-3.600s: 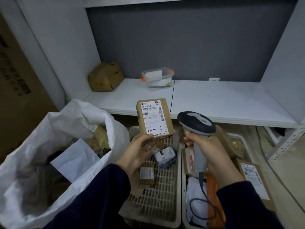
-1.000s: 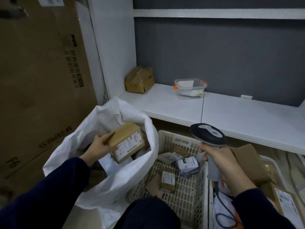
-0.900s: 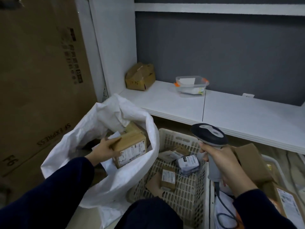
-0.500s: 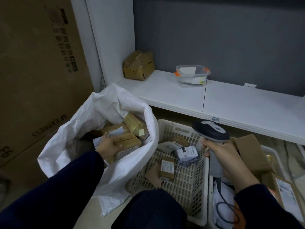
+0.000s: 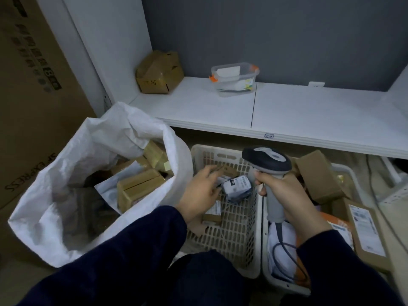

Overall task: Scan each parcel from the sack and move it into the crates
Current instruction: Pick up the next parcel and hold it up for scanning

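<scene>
The left hand [image 5: 199, 191] hovers over the left crate [image 5: 236, 235], fingers loosely spread and holding nothing, just beside a small grey parcel [image 5: 237, 187] lying in it. The right hand [image 5: 284, 195] is wrapped round the scanner [image 5: 266, 161] handle, above where that crate meets the right crate [image 5: 265, 257]. Brown boxed parcels [image 5: 136, 186] sit inside the white sack [image 5: 66, 173] at the left.

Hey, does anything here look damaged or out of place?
The brown carton in the back left corner of the shelf looks crushed: its top is dented and creased, and a flap at its lower corner gapes. Nothing looks spilled.
</scene>
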